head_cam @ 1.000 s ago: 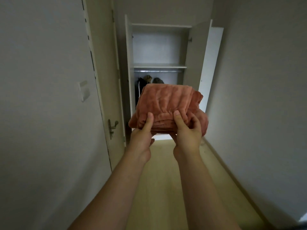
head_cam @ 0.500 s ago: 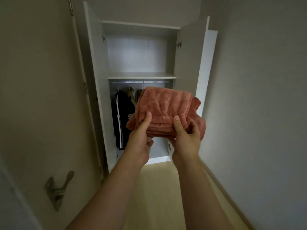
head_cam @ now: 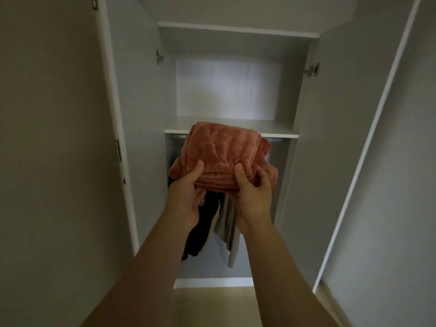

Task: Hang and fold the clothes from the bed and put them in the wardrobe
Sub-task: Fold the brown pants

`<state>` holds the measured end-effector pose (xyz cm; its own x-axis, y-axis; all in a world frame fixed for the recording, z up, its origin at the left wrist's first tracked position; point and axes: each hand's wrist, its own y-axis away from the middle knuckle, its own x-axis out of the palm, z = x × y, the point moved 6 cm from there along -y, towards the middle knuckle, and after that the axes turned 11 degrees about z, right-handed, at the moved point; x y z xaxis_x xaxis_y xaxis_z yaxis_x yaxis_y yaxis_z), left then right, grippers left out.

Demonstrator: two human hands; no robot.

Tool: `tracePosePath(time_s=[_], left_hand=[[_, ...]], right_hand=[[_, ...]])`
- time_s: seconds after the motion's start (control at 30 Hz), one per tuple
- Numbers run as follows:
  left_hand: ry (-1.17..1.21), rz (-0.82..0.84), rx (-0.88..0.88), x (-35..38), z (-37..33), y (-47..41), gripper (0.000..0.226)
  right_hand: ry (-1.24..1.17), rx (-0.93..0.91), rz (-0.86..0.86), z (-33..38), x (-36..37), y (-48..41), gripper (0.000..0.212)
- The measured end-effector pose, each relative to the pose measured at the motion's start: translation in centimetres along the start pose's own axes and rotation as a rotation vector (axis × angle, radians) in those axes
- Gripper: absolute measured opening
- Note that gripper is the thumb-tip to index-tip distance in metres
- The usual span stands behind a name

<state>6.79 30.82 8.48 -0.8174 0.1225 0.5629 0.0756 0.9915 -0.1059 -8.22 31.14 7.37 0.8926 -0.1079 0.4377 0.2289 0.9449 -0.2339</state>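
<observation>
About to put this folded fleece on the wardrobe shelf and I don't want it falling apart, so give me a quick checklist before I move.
1. Grip: ok. Left hand and right hand both hold the folded orange fleece, thumbs on top.
2. Fold: ok, layers stacked; one corner sticks out at left.
3. Doors: ok. Left door and right door stand open.
4. Shelf room: ok where visible; the fleece hides part of the shelf.
5. Height above shelf edge: cannot tell.
6. Hanging clothes: ok, below the shelf.
</observation>
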Motion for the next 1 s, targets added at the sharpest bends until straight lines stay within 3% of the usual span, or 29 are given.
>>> tracePosePath(time_s=[0.13,0.23,0.3,0.4,0.5,0.9,1.0], left_hand=[[0.016,-0.038,0.109,-2.1,0.3,-12.6,0.032],[0.014,-0.049,0.138,-2.4,-0.3,-22.9,0.025],[0.009,-0.056,0.156,-2.5,-0.9,-29.4,0.032],[-0.023,-0.060,0.162,-2.6,-1.9,-37.9,0.046],[-0.067,-0.101,0.199,-3.5,-2.9,-45.9,0.044],[-0.155,-0.219,0.214,-6.7,-8.3,-72.9,0.036],[-0.144,-0.256,0.248,-7.8,-10.2,-77.9,0.037]], right_hand=[[-0.015,-0.034,0.034,-3.8,1.5,-12.1,0.047],[0.049,-0.034,0.013,-5.5,3.0,-21.9,0.063],[0.083,-0.033,0.000,-6.2,4.1,-28.1,0.073],[0.088,-0.026,-0.001,-7.1,5.8,-36.5,0.076],[0.061,-0.046,0.039,-8.6,7.4,-44.6,0.079],[0.024,-0.036,0.221,-14.8,15.9,-74.2,0.049],[0.037,-0.012,0.252,-15.9,18.7,-79.2,0.059]])
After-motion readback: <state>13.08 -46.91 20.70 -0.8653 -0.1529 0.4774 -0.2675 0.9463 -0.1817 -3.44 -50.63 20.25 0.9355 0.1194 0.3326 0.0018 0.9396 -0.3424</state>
